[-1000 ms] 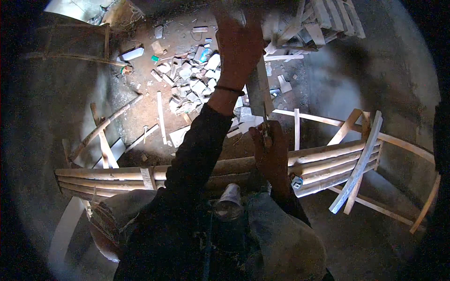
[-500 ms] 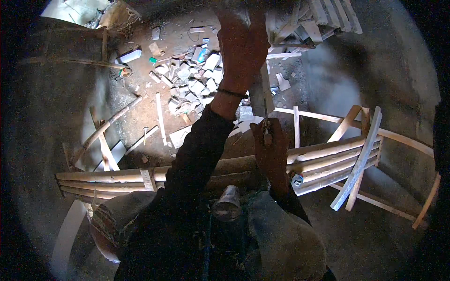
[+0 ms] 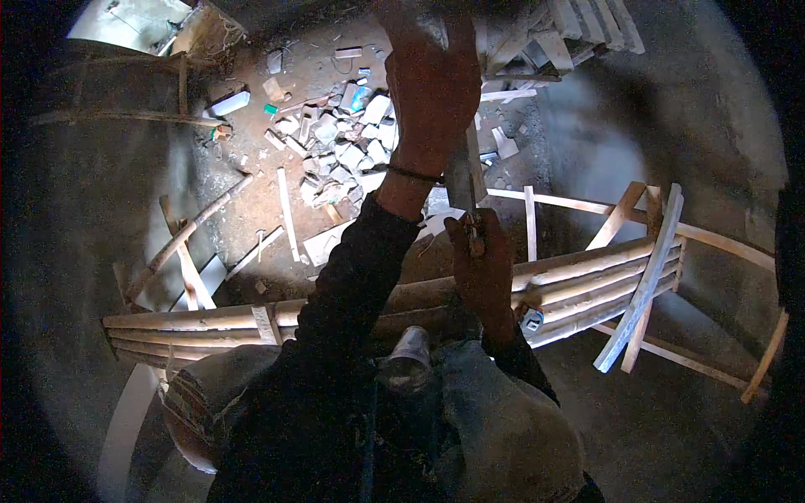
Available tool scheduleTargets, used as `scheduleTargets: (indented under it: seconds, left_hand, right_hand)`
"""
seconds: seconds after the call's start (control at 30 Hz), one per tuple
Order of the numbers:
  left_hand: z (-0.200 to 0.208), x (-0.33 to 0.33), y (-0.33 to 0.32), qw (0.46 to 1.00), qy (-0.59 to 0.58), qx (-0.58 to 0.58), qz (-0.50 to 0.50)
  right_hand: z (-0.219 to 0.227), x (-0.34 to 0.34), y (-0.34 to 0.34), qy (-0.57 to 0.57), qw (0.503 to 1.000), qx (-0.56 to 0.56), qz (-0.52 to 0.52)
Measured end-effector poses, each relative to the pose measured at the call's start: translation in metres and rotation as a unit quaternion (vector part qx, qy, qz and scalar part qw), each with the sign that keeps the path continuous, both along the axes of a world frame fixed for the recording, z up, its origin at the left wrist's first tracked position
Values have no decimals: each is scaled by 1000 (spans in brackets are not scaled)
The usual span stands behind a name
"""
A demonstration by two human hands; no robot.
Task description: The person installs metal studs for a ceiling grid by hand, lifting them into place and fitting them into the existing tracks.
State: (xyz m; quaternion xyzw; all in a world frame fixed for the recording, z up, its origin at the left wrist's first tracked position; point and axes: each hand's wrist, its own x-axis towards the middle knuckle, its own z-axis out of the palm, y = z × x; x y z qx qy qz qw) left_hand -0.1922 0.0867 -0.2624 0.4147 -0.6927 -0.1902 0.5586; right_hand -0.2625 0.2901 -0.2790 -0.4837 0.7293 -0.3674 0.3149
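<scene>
My left hand (image 3: 434,96), with a dark band at the wrist, reaches far forward at the top of the view. Its fingers seem closed, but their tips fade into shadow, and what they hold cannot be made out. Below it my right hand (image 3: 488,264) is closed round the short handle of a hand tool (image 3: 476,239). A thin shank runs from that handle up to a flat, greyish straight-edged piece (image 3: 459,180). Whether this piece is the tool's blade or a separate board is unclear. My left hand and wrist cover part of it.
A pole platform (image 3: 587,272) crosses below me, with a pale plank (image 3: 641,281) leaning over its right side. A cup-like container (image 3: 409,356) is near my body. Broken rubble (image 3: 340,155) covers the floor beyond. Slatted wood (image 3: 591,25) stands at the far right.
Both hands stay in nearly the same place. The flat piece above my right hand has turned slightly and now shows a lighter narrow side. The whole view has shifted a little.
</scene>
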Motion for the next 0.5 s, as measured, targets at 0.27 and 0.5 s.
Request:
scheduleTargets:
  seconds: [0.27, 0.5]
  left_hand:
    - [10, -9, 11, 1000, -3, 15, 5]
    - [35, -2, -2, 804, 375, 414, -201]
  right_hand:
    - [-6, -6, -1, -38, 998, 58, -2]
    - [4, -11, 0, -71, 994, 47, 65]
